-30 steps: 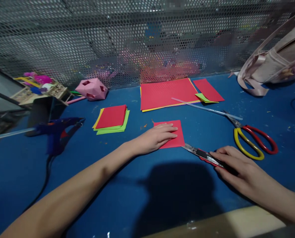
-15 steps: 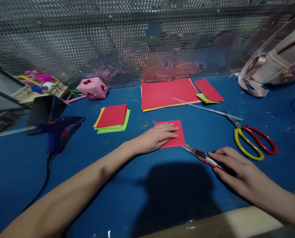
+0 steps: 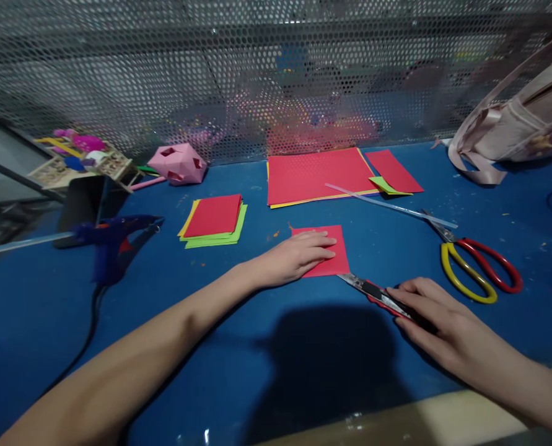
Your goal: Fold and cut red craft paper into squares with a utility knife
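A red paper square [image 3: 333,251] lies on the blue table, in front of the larger red sheets. My left hand [image 3: 298,255] rests flat on its left part, fingers stretched out to the right. My right hand [image 3: 431,319] is closed around a utility knife [image 3: 373,292] with a black and red handle. The blade points left and its tip lies at the lower right corner of the square, at or just under the edge.
Left are stacked red, yellow and green squares [image 3: 213,217], a blue glue gun [image 3: 111,241] and a pink paper polyhedron [image 3: 179,164]. Large red sheets [image 3: 319,176], a clear stick [image 3: 396,207], scissors [image 3: 469,263] and a pale bag [image 3: 521,124] lie behind or right.
The view has shifted slightly, so background items sit a little further right. My right hand and the knife have moved slightly left relative to the paper; my left hand stays on it.
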Demonstrator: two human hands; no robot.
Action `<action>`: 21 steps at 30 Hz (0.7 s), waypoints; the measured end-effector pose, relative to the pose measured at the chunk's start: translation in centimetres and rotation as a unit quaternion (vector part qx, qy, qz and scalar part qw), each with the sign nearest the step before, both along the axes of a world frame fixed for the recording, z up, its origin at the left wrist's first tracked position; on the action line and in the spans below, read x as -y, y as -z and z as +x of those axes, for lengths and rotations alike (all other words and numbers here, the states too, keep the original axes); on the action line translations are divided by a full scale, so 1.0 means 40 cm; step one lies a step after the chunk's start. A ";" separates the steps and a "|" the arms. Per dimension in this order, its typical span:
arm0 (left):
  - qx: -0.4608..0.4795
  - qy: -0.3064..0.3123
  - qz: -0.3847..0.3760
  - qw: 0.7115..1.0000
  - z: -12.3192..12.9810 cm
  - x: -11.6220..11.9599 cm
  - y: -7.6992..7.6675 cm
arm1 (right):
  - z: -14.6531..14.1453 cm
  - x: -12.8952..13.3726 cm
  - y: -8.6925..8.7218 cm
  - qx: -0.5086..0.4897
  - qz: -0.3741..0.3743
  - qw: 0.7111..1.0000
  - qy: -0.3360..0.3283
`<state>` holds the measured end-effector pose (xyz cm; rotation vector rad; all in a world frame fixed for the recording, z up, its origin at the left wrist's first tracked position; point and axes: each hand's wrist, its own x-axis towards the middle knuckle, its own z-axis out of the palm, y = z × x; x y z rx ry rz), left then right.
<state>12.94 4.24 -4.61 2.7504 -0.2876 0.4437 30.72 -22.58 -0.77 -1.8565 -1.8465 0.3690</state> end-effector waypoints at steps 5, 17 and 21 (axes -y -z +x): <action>-0.010 -0.007 -0.008 1.000 0.001 -0.002 0.004 | -0.003 0.000 0.000 0.003 -0.002 1.000 -0.004; -0.040 -0.018 -0.016 0.999 0.004 -0.006 0.001 | -0.029 -0.002 -0.002 0.013 0.013 1.000 -0.006; -0.038 -0.024 -0.021 0.999 0.005 -0.006 0.005 | -0.033 -0.004 -0.005 0.015 0.012 1.000 -0.012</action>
